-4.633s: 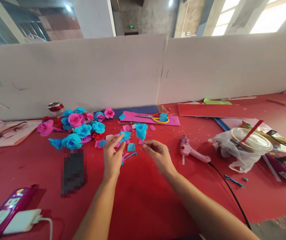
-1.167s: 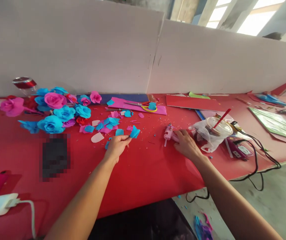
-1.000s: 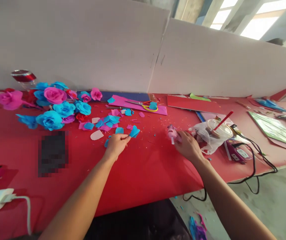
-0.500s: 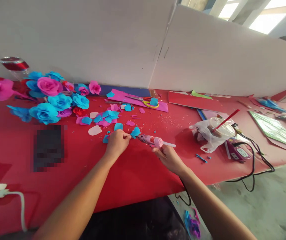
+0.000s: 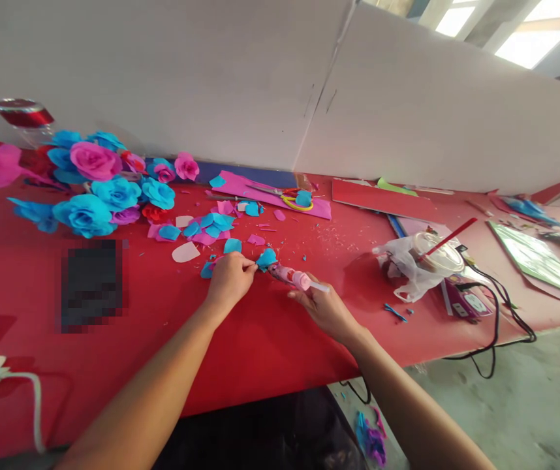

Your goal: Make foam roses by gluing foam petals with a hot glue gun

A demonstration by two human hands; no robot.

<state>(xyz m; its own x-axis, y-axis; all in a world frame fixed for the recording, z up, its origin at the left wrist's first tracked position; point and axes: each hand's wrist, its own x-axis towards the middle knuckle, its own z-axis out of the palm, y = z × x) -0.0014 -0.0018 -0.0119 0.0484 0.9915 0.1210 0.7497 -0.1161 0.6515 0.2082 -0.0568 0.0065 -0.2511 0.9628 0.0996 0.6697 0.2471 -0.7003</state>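
Note:
With fingertips pinched, my left hand [image 5: 231,282] holds a small blue paper flower [image 5: 266,259] by its lower end, over the red table [image 5: 260,346]. My right hand [image 5: 327,307] grips a pink hot glue gun [image 5: 292,277], its nozzle end at the flower's right side; whether it touches cannot be made out. A whitish glue stick [image 5: 319,286] pokes from the gun's rear. Beside and behind my left hand lie loose blue petals [image 5: 232,245], pink paper pieces and a pale petal-shaped piece [image 5: 185,252].
Finished paper roses [image 5: 87,214] cluster at the left, near a red-lidded jar [image 5: 24,114]. Scissors [image 5: 297,199] lie on a pink paper strip. At the right stand a bagged cup [image 5: 439,251] with a red straw and a power socket [image 5: 466,297] with black cables.
The glue gun and my right hand have shifted slightly left, and the gun now points a little more level at the flower. My left hand stays almost in place.

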